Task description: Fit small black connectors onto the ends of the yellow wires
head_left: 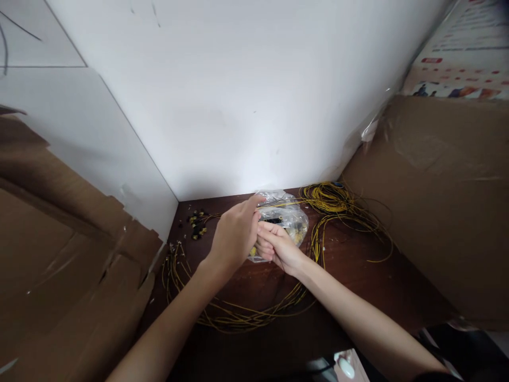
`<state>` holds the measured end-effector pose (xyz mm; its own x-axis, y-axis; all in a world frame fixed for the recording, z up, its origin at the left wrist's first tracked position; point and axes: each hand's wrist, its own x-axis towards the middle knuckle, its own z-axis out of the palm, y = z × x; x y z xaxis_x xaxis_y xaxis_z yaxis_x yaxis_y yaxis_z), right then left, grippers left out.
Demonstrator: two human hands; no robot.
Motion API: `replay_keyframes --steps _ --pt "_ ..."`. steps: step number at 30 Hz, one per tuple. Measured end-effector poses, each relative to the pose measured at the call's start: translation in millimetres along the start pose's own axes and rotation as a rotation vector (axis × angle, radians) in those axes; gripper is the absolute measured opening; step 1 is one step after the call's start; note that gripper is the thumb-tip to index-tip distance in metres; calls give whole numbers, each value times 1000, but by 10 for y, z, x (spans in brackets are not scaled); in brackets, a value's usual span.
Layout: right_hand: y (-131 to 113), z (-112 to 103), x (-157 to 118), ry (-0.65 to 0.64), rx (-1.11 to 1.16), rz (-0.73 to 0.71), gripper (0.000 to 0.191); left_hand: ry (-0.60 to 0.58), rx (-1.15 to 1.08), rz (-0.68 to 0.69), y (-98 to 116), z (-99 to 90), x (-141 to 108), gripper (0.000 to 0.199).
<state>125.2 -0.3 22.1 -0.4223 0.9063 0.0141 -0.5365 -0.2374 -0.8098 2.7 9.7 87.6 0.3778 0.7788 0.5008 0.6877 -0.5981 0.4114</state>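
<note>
My left hand (235,233) and my right hand (279,245) meet over a clear plastic bag (300,216) on the dark brown tabletop. The fingers of my right hand are curled closed, thumb on top. My left hand is bent round from the other side, its fingers mostly hidden behind its back. Anything pinched between them is too small or covered to make out. Just beyond my fingertips, a black piece (272,220) shows at the bag. Small yellow pieces (297,236) show through the plastic. Thin yellow and black wires pass by my left fingertips.
A coil of yellow wires (328,197) lies at the back right, and more wires (254,320) curve across the front. Small black-and-yellow connectors (198,224) sit at the left. Cardboard (71,254) stands on the left, a large carton (437,201) on the right, a white wall (238,106) behind.
</note>
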Motion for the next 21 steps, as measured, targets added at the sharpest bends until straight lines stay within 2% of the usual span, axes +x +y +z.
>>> replay_keyframes --steps 5,8,11,16,19,21 --pt "72 3 12 88 -83 -10 28 -77 198 -113 -26 162 -102 33" --pt "111 20 8 98 -147 12 29 -89 258 -162 -71 213 -200 34" --pt "98 19 2 54 -172 85 32 -14 215 -163 -143 249 -308 32" --pt "-83 -67 -10 -106 -300 258 28 65 147 -288 -312 251 -438 31" --pt "-227 -153 -17 -191 -355 287 29 143 130 -352 -448 220 -467 29" --pt "-311 -221 -17 -183 -340 260 27 145 158 -383 -545 195 -476 26"
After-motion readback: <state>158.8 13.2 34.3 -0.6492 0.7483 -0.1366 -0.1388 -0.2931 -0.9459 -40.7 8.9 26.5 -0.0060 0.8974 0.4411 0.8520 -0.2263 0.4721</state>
